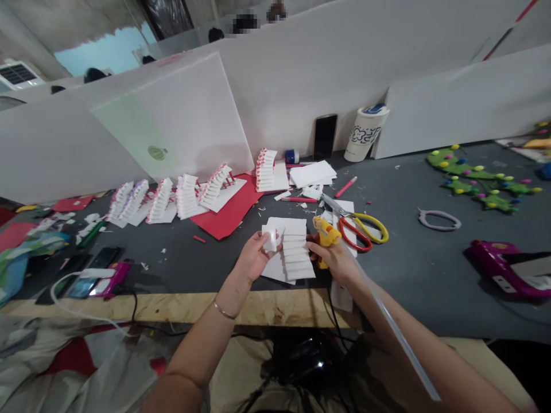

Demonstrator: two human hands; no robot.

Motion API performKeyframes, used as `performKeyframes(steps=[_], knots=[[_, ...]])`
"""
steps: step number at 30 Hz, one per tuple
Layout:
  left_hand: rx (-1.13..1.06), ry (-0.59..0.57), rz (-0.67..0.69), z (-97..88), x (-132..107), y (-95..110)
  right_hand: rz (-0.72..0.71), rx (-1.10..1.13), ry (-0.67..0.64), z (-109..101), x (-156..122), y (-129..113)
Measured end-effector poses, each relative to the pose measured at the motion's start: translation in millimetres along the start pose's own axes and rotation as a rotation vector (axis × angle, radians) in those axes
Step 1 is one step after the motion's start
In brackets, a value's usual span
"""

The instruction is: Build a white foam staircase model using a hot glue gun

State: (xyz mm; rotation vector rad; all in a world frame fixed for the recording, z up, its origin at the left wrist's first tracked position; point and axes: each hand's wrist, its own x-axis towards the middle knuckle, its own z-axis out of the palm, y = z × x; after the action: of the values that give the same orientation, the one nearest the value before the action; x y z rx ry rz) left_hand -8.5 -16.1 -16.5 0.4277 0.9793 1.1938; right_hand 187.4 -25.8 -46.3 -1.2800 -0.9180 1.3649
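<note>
My right hand [340, 261] is wrapped round a yellow hot glue gun [326, 232]; a long clear glue stick [398, 327] sticks out of its back along my forearm. Between the thumb and fingers of my left hand [253, 255] is a small white card piece [269, 237]. Both hands are at a small white model staircase [297, 258], made of strips stacked like steps, which lies on white card [275, 269] at the table's near edge. My right fingertips are close to the staircase's right side; whether they touch it I cannot tell.
Scissors [361, 229] with red and yellow handles lie right of the glue gun. Several finished-looking white staircases [187, 198] stand at the back left, near red card [228, 215]. A phone [325, 136] and paper cup [365, 133] stand against the white partition [301, 74].
</note>
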Motion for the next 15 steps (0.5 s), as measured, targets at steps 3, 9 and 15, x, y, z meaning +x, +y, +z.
performKeyframes(steps=[3, 9, 15], knots=[[-0.008, -0.004, -0.018, 2.0, -1.5, -0.3, -0.012, -0.021, -0.009, -3.0, 2.5, 6.5], [0.002, -0.032, -0.042, 4.6, -4.4, 0.1, -0.026, 0.021, 0.017, -1.2, -2.1, 1.8], [0.015, -0.085, -0.036, 3.3, -5.7, -1.8, 0.027, 0.061, -0.003, 1.9, -8.0, -12.7]])
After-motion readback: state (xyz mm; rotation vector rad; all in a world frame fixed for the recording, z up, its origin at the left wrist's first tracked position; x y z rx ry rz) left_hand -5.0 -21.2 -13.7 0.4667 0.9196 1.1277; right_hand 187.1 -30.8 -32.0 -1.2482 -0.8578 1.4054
